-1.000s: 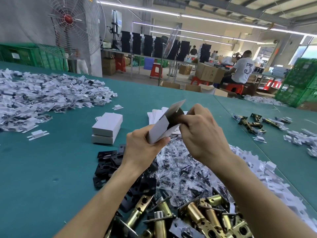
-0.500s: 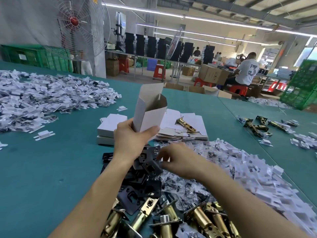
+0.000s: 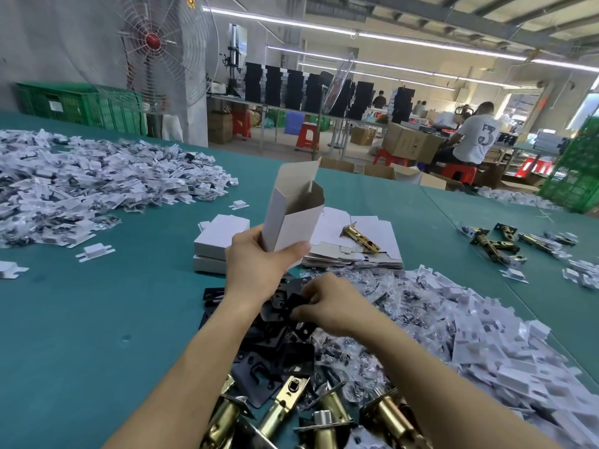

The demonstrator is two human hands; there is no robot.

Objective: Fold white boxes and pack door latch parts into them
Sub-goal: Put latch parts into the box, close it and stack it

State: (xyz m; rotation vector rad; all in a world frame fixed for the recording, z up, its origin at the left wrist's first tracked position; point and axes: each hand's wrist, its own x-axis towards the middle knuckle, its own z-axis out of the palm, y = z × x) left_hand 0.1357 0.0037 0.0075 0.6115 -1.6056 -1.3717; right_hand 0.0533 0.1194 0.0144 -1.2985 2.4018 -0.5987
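Supervisor: Step in hand, please?

Operator: Packing, first part. My left hand (image 3: 259, 264) grips the white box (image 3: 291, 218) round its lower end. It holds the box upright above the table (image 3: 97, 319), top flap standing and mouth open.

Supervisor: And the other hand?

Operator: My right hand (image 3: 327, 303) is down on the black plates (image 3: 278, 345), just below the box, fingers curled. They look pinched on one plate, but the fingertips are half hidden, so I would not swear to a firm hold.

Supervisor: What does the next move ask of you?

Operator: Lift one plate clear without dragging its neighbours, turn it edge-on and slide it through the open mouth. The box is narrow, so I would tilt the opening toward the right hand. After that I judge it needs one of the brass latches (image 3: 285, 403) from the heap nearest me and one of the screw bags (image 3: 359, 354), then the flap gets tucked.

Supervisor: Finished ones?

Operator: Two closed boxes (image 3: 223, 231) sit stacked just left of my left hand. The flat blanks (image 3: 376, 228) lie behind the raised box.
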